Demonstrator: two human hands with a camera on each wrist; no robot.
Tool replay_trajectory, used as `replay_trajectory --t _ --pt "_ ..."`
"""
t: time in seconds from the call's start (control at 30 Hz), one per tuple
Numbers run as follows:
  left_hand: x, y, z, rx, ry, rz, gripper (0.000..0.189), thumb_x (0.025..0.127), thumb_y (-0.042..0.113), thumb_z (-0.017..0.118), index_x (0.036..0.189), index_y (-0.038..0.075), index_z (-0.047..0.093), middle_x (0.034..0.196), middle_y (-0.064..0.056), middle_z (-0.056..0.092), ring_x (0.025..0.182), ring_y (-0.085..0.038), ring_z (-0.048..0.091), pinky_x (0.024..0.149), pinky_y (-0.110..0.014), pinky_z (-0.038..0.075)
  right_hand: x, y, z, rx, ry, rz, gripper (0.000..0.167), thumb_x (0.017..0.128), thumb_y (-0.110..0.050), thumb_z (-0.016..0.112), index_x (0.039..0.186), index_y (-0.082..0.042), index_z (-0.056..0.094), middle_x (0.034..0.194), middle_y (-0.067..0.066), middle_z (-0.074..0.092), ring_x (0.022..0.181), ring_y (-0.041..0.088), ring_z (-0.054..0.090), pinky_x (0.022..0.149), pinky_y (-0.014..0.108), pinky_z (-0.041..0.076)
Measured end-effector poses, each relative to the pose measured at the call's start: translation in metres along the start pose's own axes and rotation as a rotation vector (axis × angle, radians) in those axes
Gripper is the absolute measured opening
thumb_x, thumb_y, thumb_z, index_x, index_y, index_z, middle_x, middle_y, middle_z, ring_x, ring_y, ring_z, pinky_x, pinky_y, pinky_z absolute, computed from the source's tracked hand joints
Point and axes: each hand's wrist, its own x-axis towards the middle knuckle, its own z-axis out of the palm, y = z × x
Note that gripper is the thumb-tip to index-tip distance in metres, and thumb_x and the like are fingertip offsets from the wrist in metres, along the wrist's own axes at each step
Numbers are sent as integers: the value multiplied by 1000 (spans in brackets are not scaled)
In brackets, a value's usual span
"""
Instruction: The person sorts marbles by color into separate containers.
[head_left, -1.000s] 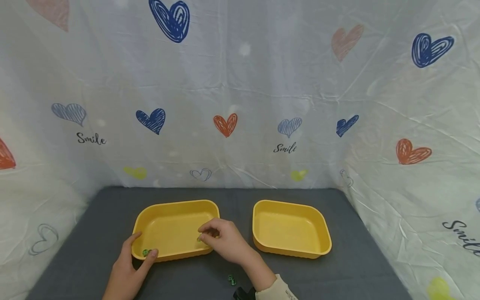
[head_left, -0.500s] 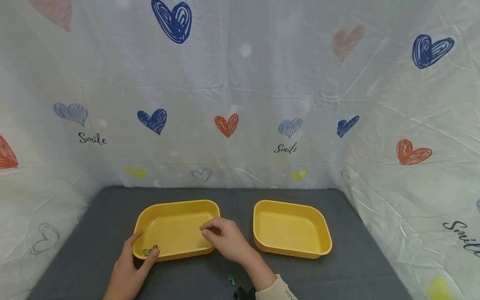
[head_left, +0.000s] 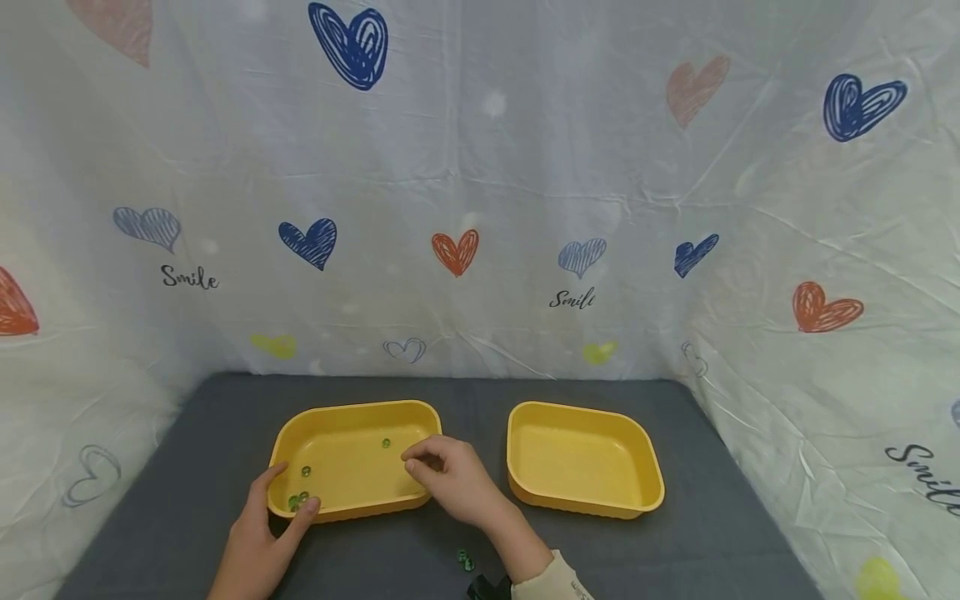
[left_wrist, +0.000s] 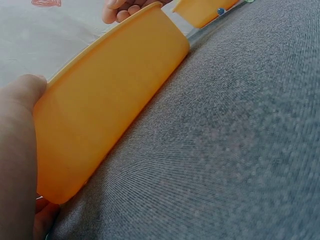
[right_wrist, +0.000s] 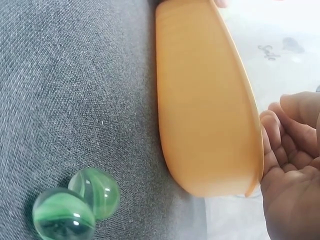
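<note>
The left hand (head_left: 258,542) grips the near-left corner of one yellow tray (head_left: 337,496), thumb curled over the rim beside four green marbles (head_left: 298,501). The right hand (head_left: 450,479), fingers loosely curled and holding nothing, hovers at that tray's right edge. A second yellow tray (head_left: 585,498) lies beyond its right; two marbles on the cloth (right_wrist: 77,202) lie behind its wrist.

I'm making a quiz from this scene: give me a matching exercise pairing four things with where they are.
Things:
1. left hand
2. right hand
3. two green marbles
4. right tray

Places:
A. on the grey cloth, outside the trays
B. over the near right corner of the left tray
C. gripping the left tray's near left corner
D. beside the left tray, holding no marbles

Pairs: 1-C, 2-B, 3-A, 4-D
</note>
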Motion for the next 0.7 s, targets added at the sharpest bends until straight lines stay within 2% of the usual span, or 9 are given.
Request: replay_trajectory --t 0.7 --pt "0 1 1 21 3 -8 111 104 72 60 172 1 9 172 -41 19 153 -63 28 118 -78 30 -3 -3 -2 13 4 -10 21 107 -22 75 119 -6 81 108 -9 75 94 5 68 86 25 58"
